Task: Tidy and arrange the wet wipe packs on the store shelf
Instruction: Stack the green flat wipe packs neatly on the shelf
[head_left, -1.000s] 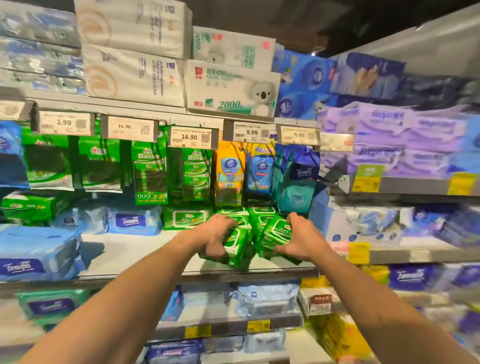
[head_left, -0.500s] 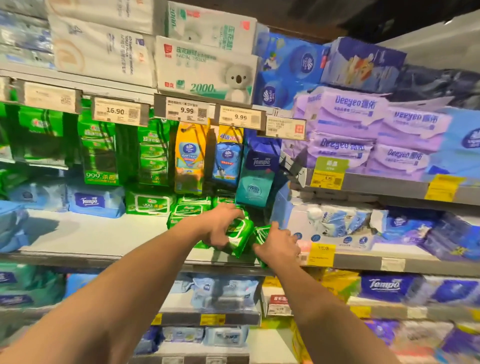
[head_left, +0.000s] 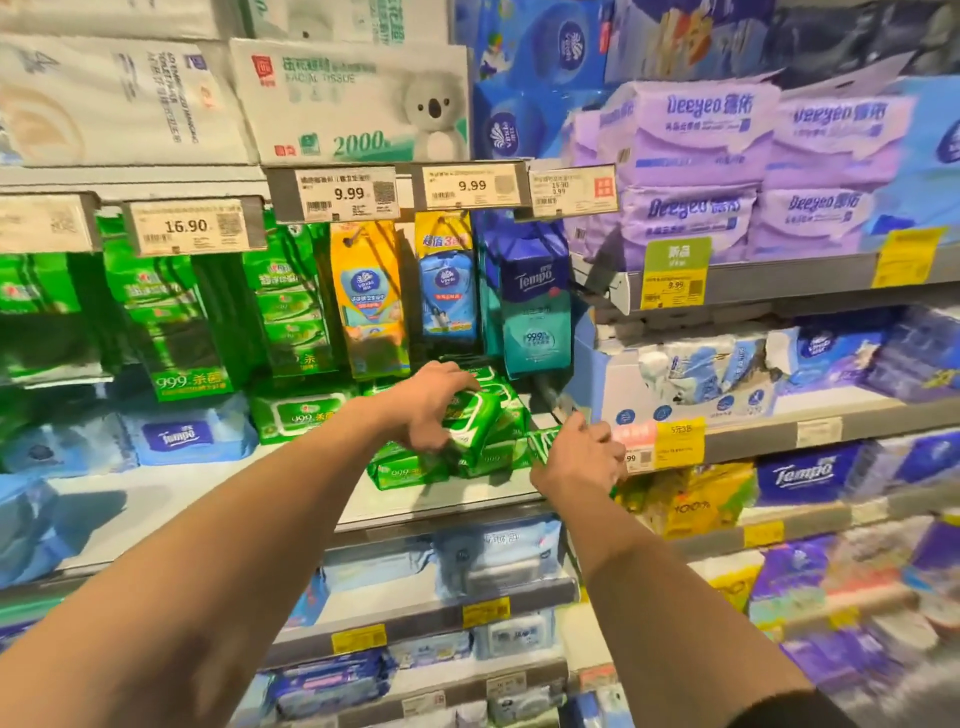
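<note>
Left hand (head_left: 434, 402) curled round a green wet wipe pack (head_left: 475, 422) atop the stack – right hand (head_left: 582, 460) closed on another pack (head_left: 543, 444) at the shelf (head_left: 208, 499) front edge; bare shelf leftward

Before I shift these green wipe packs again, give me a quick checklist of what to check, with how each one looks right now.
1. Left hand grips the tilted green pack: ok, fingers wrap its top and side.
2. Right hand has a firm hold: cannot tell; it rests at the pile's right edge, and a green pack edge shows beside it.
3. Green pile squared up: not ok, packs lie at mixed angles.
4. Bare shelf left of the pile for spreading packs: ok.
5. Hanging Tempo pack clear of the hands: ok, it hangs above them.
</note>
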